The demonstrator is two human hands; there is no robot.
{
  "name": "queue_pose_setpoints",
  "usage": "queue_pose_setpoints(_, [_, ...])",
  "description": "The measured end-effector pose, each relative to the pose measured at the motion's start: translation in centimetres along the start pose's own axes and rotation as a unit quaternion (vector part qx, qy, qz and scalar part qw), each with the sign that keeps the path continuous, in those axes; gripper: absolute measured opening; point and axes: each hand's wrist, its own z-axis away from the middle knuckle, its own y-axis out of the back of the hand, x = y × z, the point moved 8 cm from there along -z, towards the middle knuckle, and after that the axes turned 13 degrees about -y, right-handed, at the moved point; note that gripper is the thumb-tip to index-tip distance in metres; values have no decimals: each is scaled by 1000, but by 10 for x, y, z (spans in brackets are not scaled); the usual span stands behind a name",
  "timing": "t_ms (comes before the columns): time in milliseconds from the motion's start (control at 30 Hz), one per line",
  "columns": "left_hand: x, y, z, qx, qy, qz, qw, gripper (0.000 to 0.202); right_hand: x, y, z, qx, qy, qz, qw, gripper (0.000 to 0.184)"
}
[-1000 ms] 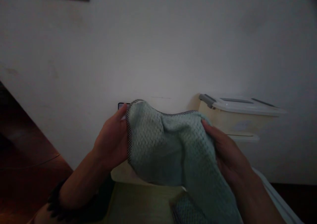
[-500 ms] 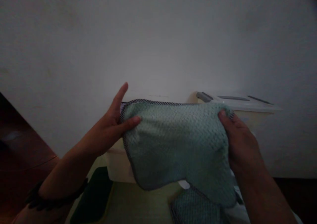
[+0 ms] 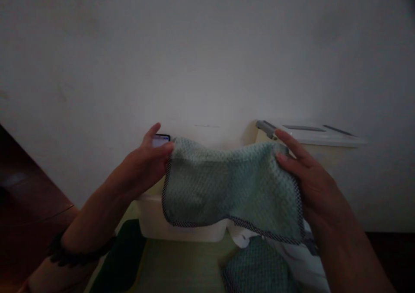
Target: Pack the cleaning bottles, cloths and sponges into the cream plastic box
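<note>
A pale green waffle-textured cleaning cloth point(image 3: 227, 189) with checked edging hangs stretched, slightly sagging, above the surface point(image 3: 181, 267). The left hand point(image 3: 142, 167) pinches its upper left corner; the right hand point(image 3: 313, 183) pinches the upper right, forefinger extended. Behind the cloth sits a white plastic bin point(image 3: 181, 234); below, a second green cloth point(image 3: 259, 267). A phone point(image 3: 160, 141) shows behind the left thumb. Beyond the right hand is a lidded storage box point(image 3: 324, 139), near the wall point(image 3: 214, 59).
</note>
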Motion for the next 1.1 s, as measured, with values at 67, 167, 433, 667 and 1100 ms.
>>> queue_pose_setpoints(67, [-2, -3, 2, -49, -9, -74, 996, 100, 6, -1, 1, 7, -25, -45, 999, 36])
queue_pose_setpoints(167, [-6, -11, 5, -158, -9, -183, 970, 93, 12, -2, 1, 11, -38, -67, 997, 26])
queue_pose_setpoints(433, [36, -4, 6, -139, -152, -387, 899, 26, -19, 22, 11, 137, 144, 163, 966, 16])
queue_pose_setpoints(667, [77, -18, 27, -63, -272, -574, 770, 18, -22, 22, 19, 24, 114, 141, 983, 46])
queue_pose_setpoints(1100, [70, -14, 24, -73, -261, -393, 879, 6, -18, 35, 11, 55, 92, 72, 992, 13])
